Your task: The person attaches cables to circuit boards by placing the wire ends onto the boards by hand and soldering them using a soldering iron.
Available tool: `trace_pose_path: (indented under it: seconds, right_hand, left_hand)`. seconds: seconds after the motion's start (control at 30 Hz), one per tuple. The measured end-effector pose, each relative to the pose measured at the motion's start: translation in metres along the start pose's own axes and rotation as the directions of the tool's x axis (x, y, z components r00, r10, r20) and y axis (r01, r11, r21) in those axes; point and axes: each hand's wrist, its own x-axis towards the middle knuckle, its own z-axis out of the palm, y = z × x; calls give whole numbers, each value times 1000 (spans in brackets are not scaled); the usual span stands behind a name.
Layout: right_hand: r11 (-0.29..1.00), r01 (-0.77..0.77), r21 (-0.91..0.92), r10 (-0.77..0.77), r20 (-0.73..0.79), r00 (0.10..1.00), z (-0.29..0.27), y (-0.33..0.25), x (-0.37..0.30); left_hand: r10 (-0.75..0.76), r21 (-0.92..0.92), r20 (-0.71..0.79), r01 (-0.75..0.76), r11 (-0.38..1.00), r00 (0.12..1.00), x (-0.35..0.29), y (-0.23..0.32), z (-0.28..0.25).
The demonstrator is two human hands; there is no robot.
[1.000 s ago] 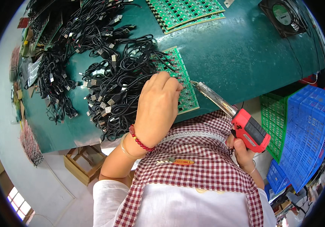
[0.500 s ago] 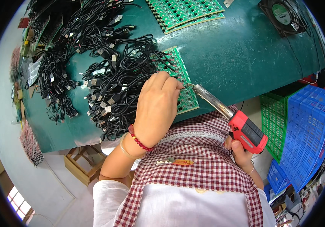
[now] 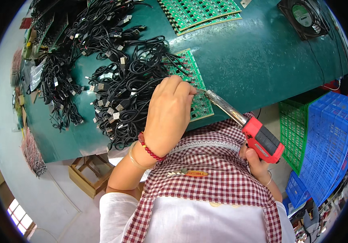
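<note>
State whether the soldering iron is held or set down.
Held: the right hand grips its red handle, tip at the green circuit board.

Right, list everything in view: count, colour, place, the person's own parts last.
Table: one, green, upper middle
Lone circuit board: one, green, table's near edge
Stacked circuit boards: two or more, green, far edge
Cables: many, black, left half of table
Fan: one, black, far right corner
Soldering iron: one, red and black, tip near lone circuit board
Green crate: one, green, right of table
Blue crates: at least two, blue, far right
Wire bundles: at least two, reddish, far left
Wooden frame: one, brown, below table
Window: one, white, lower left
Apron: one, red-and-white check, on the person
Left hand: one, bare, at lone circuit board
Right hand: one, bare, holding soldering iron
</note>
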Motion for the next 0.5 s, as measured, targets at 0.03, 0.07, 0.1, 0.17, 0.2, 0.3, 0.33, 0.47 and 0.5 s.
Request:
trace_pose_path:
  seconds: [0.03, 0.07, 0.1, 0.17, 0.2, 0.3, 0.33, 0.47, 0.5]
  right_hand:
    - [1000, -1, -1, 1, -1, 1000, 1, -2, 0]
    - [999, 1, 43, 0, -23, 1000, 2, -7, 0]
    - [996, 6, 89, -2, -43, 999, 2, -9, 0]
    - [996, 16, 87, -14, -28, 1000, -1, -4, -1]
    - [996, 26, 83, -25, -13, 1000, -2, -2, -1]
    - [993, 3, 121, -1, -12, 1000, -3, -3, -1]
    - [993, 3, 121, -1, -12, 1000, -2, -3, -1]
    - [989, -1, 147, 4, -18, 1000, -2, -4, -1]
    - [988, -14, 156, 16, -12, 1000, -2, -5, -2]
  left_hand:
    - [-3, 7, 7, 3, 1000, 1000, 0, 0, 0]
    - [-4, 5, 8, 4, 1000, 1000, 0, 0, 0]
    - [-1, 7, 3, 1, 1000, 1000, 0, 0, 0]
    - [1, 9, -2, -1, 1000, 1000, 0, 0, 0]
    - [-2, 7, -2, 2, 1000, 1000, -1, 0, 0]
    - [-3, 7, -4, 3, 1000, 1000, 0, 0, 0]
    - [1, 9, -5, 0, 1000, 1000, 0, 0, 0]
    - [-4, 16, -4, 4, 1000, 1000, 0, 0, 0]
    - [-3, 24, 2, 2, 1000, 1000, 0, 0, 0]
